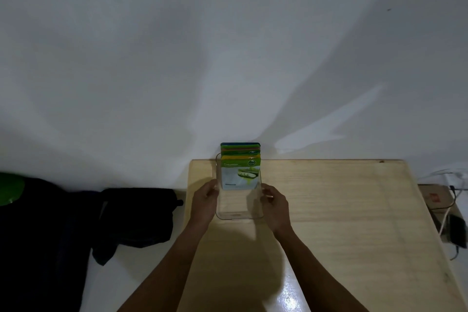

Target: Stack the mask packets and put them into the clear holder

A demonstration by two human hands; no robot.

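A clear holder (238, 213) stands on the wooden table (329, 210) near its far left corner, close to the wall. Several mask packets (240, 172) stand upright at the back of the holder; the front one is green and white with cucumber slices, and blue, orange and yellow edges show behind it. My left hand (205, 201) grips the holder's left wall. My right hand (274, 206) grips its right wall. The front half of the holder shows only bare plastic.
A white wall rises right behind the table. Dark bags (136, 218) and dark cloth lie on the floor at left. A cardboard box (438, 200) with cables and a dark charger (457, 232) sits off the table's right edge.
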